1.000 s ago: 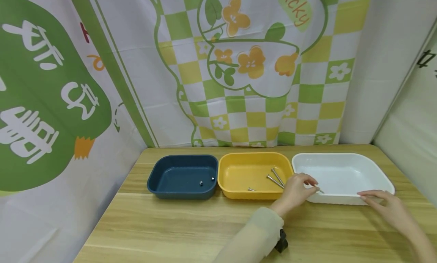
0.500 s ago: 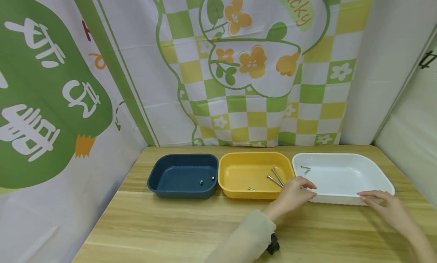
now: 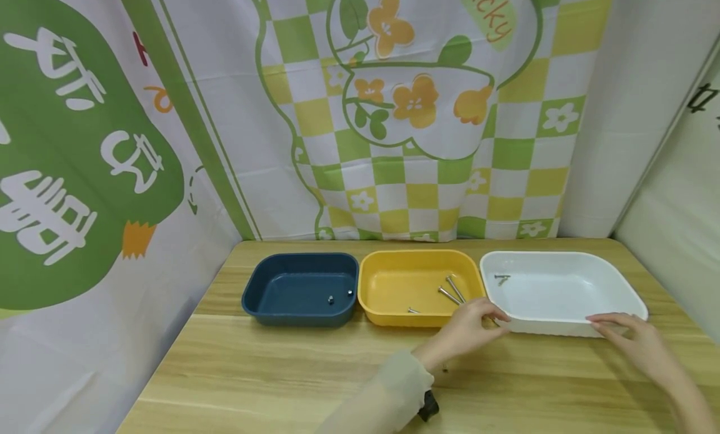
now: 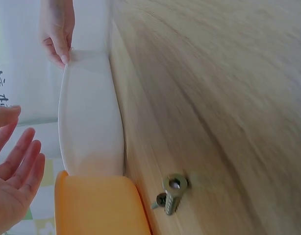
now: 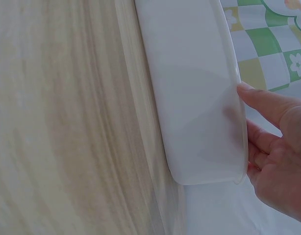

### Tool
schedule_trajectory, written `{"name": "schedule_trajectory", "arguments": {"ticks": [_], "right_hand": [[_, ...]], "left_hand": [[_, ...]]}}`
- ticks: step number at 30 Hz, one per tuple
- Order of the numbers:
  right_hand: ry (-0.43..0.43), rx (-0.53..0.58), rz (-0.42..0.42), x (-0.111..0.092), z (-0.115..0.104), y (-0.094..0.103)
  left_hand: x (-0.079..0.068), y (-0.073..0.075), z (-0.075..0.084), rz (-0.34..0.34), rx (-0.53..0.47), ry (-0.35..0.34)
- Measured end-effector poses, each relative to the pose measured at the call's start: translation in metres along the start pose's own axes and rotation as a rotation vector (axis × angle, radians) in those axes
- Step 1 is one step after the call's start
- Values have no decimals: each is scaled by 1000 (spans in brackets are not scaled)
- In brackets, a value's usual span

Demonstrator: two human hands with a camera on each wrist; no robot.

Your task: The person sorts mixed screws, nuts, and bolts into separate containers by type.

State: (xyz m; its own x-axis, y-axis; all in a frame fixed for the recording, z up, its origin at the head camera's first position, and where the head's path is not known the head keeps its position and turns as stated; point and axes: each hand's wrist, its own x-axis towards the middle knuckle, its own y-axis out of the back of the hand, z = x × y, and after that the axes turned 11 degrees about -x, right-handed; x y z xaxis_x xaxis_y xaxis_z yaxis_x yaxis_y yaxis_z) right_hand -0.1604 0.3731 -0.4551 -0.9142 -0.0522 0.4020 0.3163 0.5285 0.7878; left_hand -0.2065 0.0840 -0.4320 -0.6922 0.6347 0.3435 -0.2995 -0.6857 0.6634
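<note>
My left hand (image 3: 472,326) is beside the front left corner of the white tray (image 3: 557,328), in front of the yellow tray (image 3: 394,319). In the left wrist view its fingers are spread and hold nothing. The right hand (image 3: 635,343) pinches the front rim of the white tray, thumb outside and fingers over the inner side. Small screws (image 3: 502,277) lie at the left inside the white tray. On the table under my left wrist, a socket-head screw (image 4: 173,192) and a smaller dark screw (image 4: 161,200) lie close together; in the head view they are mostly hidden.
The yellow tray holds long bolts (image 3: 450,295) and a short screw (image 3: 413,310). Left of it, a dark blue tray (image 3: 300,320) holds two nuts (image 3: 330,300). All three trays stand in a row along the back of the wooden table (image 3: 270,384), before a printed curtain (image 3: 416,190).
My left hand has let go of a small screw, which now lies in the white tray. It has drawn back left and toward me, uncovering a screw on the table. The right hand stays put.
</note>
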Motion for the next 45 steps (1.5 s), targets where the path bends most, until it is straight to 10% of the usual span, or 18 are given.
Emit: {"name": "schedule_trajectory", "arguments": {"ticks": [20, 45], "right_hand": [[-14, 10, -7, 0, 0, 1], [-36, 21, -33, 0, -2, 1]], "left_hand": [[-33, 22, -10, -143, 80, -79], [-66, 42, -33, -316, 55, 27]]}}
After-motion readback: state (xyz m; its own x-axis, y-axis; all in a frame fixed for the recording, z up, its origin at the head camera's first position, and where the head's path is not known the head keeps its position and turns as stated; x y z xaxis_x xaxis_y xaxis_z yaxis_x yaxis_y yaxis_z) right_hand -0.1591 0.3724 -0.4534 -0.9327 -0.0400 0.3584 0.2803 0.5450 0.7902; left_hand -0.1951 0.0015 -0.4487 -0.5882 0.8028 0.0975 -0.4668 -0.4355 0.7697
